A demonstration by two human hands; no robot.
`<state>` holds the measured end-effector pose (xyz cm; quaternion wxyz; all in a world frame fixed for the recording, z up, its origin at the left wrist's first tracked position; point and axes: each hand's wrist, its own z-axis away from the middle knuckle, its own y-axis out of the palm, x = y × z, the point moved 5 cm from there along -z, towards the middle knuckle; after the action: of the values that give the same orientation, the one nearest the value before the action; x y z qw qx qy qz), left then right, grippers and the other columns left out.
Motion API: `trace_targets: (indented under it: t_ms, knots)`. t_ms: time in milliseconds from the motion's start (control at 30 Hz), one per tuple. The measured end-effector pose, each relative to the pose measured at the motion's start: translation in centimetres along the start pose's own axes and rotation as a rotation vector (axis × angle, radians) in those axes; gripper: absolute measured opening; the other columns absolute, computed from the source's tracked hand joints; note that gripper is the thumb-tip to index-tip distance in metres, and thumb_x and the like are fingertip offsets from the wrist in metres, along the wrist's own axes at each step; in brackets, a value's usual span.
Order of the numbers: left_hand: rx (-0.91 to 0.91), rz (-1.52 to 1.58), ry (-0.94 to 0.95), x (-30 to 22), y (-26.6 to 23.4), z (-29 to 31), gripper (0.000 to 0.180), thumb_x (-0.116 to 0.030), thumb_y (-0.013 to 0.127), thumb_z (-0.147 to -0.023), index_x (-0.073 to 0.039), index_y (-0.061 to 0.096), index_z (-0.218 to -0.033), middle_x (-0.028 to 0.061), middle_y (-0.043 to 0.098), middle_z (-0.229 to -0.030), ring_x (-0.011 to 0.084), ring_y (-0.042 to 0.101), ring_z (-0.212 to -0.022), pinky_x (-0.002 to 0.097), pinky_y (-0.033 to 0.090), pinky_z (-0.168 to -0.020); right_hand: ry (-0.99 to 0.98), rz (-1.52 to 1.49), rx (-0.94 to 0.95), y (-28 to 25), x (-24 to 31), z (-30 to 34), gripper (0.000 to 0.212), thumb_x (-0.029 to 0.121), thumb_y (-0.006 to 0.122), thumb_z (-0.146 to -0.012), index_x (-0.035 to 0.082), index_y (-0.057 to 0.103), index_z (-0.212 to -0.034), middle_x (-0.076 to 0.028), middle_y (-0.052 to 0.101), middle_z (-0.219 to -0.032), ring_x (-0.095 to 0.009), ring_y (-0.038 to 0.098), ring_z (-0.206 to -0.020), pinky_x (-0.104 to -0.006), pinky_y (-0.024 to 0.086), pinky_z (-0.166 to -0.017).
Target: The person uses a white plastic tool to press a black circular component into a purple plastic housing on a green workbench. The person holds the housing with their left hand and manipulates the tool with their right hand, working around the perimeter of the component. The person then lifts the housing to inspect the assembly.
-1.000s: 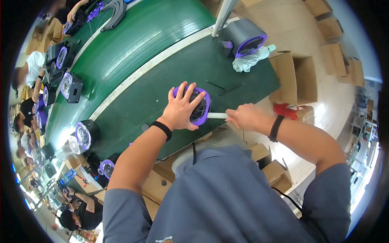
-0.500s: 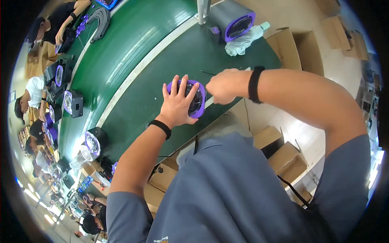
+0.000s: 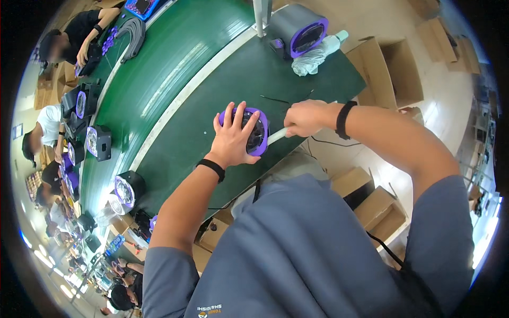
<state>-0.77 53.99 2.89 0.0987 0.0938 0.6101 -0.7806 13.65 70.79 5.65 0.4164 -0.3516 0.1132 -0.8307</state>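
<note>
My left hand (image 3: 231, 137) lies with fingers spread over the dark front of a round speaker-like unit (image 3: 258, 139) with a purple rim. Its thumb reaches the near side of that rim. To the right, my right hand (image 3: 303, 117) is closed around a pale, stick-like piece (image 3: 278, 136). The free end of this piece meets the right side of the purple rim; its exact kind I cannot make out, and my fingers hide part of it. A thin dark cable (image 3: 274, 98) lies on the green table (image 3: 183, 153) behind my right hand.
A large black, purple-rimmed speaker (image 3: 308, 37) stands at the back right beside a plastic-wrapped bundle (image 3: 316, 55). Beyond a white edge runs a green conveyor (image 3: 175, 69), with several similar units (image 3: 124, 192) along it. Cardboard boxes (image 3: 379, 74) stand right and below; co-workers sit left.
My right hand has drawn a little right, away from the purple rim, showing more of the pale piece. The left hand stays on the unit. The view has shifted slightly.
</note>
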Motion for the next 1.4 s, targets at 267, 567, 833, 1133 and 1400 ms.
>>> trace_targets:
  t_ms: [267,567,833,1133,1400]
  knots:
    - [-0.009,-0.020,0.002,0.2,0.5,0.6,0.135,-0.059,0.097,-0.051,-0.025,0.039,-0.168,0.0241,0.028,-0.172,0.0541,0.027,-0.157,0.0808,0.030,-0.114,-0.049,0.526,-0.097,-0.7,10.2,-2.2,0.024,0.024,0.078,-0.088,0.010,0.084,-0.106,-0.011,0.082,-0.108,-0.031,0.080,-0.105,-0.0455,0.062,-0.081]
    - [-0.546,0.516,-0.267,3.9,1.1,2.9,0.113,-0.063,0.085,-0.082,-0.017,0.033,-0.171,0.0249,0.030,-0.174,0.0486,0.029,-0.159,0.0695,0.025,-0.125,0.195,0.368,-0.185,1.5,9.2,-2.1,0.026,0.020,0.067,-0.093,0.009,0.086,-0.106,-0.015,0.083,-0.106,-0.032,0.081,-0.100,-0.0448,0.063,-0.083]
    - [-0.346,1.780,-0.759,3.6,12.7,7.4,0.083,-0.071,0.024,-0.114,-0.014,0.024,-0.175,0.0164,0.043,-0.170,0.0342,0.041,-0.156,0.0640,0.031,-0.124,0.226,0.323,-0.119,1.9,7.0,0.3,0.020,0.019,0.071,-0.092,0.007,0.084,-0.102,-0.018,0.081,-0.106,-0.038,0.079,-0.103,-0.0501,0.063,-0.087]
    - [-0.479,1.122,-0.366,2.4,9.4,6.4,0.159,-0.037,0.108,-0.057,-0.003,0.004,-0.173,0.0265,0.021,-0.175,0.0415,0.028,-0.161,0.0503,0.025,-0.132,0.304,0.323,0.027,-2.3,6.9,-1.1,0.038,0.038,0.072,-0.100,0.005,0.079,-0.118,-0.019,0.079,-0.121,-0.040,0.074,-0.116,-0.0515,0.060,-0.095]
    - [-0.893,0.903,-0.430,1.0,9.3,5.7,0.155,-0.037,0.106,-0.054,0.004,0.011,-0.169,0.0299,0.021,-0.174,0.0479,0.020,-0.163,0.0512,0.018,-0.136,-0.221,0.112,0.153,-3.7,7.3,-5.5,0.034,0.037,0.067,-0.102,0.013,0.077,-0.123,-0.022,0.078,-0.113,-0.039,0.075,-0.103,-0.0506,0.058,-0.094]
